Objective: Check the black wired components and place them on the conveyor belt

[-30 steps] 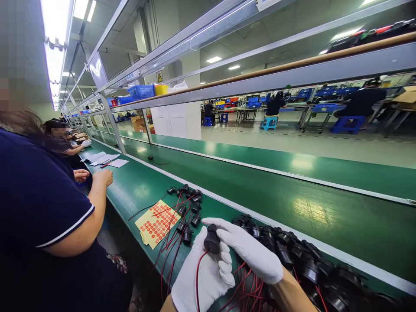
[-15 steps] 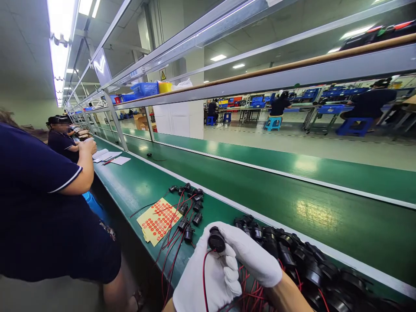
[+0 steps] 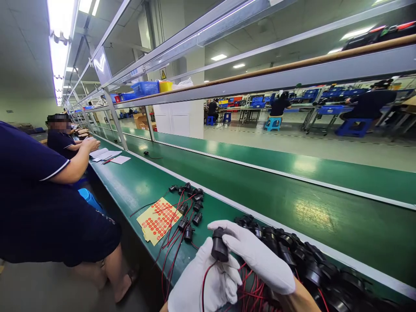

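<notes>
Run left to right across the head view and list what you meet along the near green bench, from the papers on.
White papers, sheet of red stickers, loose group of black parts, black cylindrical part in the gloved left hand, large pile of black parts.

Black cylinder (image 3: 220,248), white gloves (image 3: 195,279), red-dotted yellow sheet (image 3: 160,221), green tabletop (image 3: 130,180)
</notes>
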`<state>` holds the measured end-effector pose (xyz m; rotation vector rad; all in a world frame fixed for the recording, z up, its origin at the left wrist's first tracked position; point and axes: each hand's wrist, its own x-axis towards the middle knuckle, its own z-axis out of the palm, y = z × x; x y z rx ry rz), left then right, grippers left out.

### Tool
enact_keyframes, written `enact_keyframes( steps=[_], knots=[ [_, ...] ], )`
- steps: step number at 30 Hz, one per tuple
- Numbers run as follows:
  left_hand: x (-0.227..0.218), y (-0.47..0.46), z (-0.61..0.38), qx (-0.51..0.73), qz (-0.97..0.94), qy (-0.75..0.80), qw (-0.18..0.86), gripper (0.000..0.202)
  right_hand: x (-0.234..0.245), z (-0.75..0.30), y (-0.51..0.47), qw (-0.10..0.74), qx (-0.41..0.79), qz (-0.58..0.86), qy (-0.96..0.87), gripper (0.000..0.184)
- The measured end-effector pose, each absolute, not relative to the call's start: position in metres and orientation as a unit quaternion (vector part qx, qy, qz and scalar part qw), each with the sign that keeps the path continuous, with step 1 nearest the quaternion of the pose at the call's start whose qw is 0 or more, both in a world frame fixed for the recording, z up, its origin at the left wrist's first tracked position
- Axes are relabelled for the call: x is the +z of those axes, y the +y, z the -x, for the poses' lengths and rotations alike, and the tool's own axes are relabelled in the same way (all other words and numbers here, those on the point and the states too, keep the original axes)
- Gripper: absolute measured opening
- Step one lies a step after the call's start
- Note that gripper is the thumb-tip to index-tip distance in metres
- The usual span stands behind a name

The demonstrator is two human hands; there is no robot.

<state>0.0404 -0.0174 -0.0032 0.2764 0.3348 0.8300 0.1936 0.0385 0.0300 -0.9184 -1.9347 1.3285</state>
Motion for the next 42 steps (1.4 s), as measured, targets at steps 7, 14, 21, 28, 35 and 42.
enact_keyframes(
  steps=[7, 14, 21, 28, 35, 42],
  knots=[
    [0.000, -0.020, -0.042, 0.420, -0.135, 0.151, 0.885, 0.059, 0.031, -0.207, 0.036, 0.332, 0.536, 0.298, -0.717, 0.071],
    [-0.001, -0.022, -0.044, 0.441, -0.148, 0.148, 0.873, 0.057, 0.035, -0.215, 0.038, 0.334, 0.524, 0.327, -0.712, 0.063],
    [0.000, -0.023, -0.039, 0.503, -0.323, 0.243, 0.764, 0.055, 0.041, -0.215, 0.034, 0.323, 0.517, 0.344, -0.714, 0.070],
    [-0.010, -0.019, -0.023, 0.523, -0.542, 0.456, 0.474, 0.037, 0.043, -0.220, 0.034, 0.313, 0.457, 0.360, -0.750, 0.051],
    [-0.011, -0.023, -0.024, 0.520, -0.561, 0.552, 0.333, 0.040, 0.037, -0.208, 0.020, 0.330, 0.342, 0.411, -0.778, 0.065],
    [-0.016, -0.031, -0.030, 0.557, -0.526, 0.564, 0.307, 0.043, 0.032, -0.187, 0.011, 0.367, 0.335, 0.421, -0.759, 0.055]
  ],
)
